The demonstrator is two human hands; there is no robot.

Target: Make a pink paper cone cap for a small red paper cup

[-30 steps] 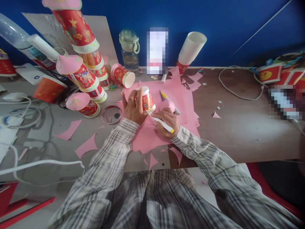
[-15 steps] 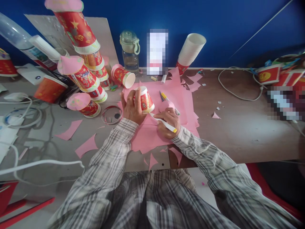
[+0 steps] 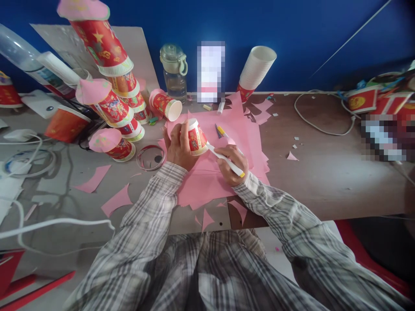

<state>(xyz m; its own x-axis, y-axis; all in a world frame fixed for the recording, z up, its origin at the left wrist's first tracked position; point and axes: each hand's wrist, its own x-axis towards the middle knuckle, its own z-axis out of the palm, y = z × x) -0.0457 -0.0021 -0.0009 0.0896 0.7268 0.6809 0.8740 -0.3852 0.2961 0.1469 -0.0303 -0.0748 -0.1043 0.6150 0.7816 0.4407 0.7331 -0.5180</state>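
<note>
My left hand [image 3: 178, 147] is wrapped round an upturned red patterned paper cup [image 3: 196, 137], pressing it rim-down on a stack of pink paper sheets [image 3: 236, 125]. My right hand [image 3: 231, 163] grips a white marker with a yellow end [image 3: 227, 160]; its tip touches the paper at the right side of the cup's rim. A second yellow-tipped pen [image 3: 222, 131] lies on the pink paper just behind my right hand.
Red cups capped with pink paper [image 3: 105, 101] are piled at the left. A cup [image 3: 167, 107] lies on its side, and a stack of white cups [image 3: 256, 69] leans at the back beside a water bottle [image 3: 175, 71]. Tape roll [image 3: 151, 157], pink scraps [image 3: 117, 199], cables [image 3: 319, 125].
My right hand has swung the marker tip from the cup's near side round to its right side. The left hand keeps the cup in place.
</note>
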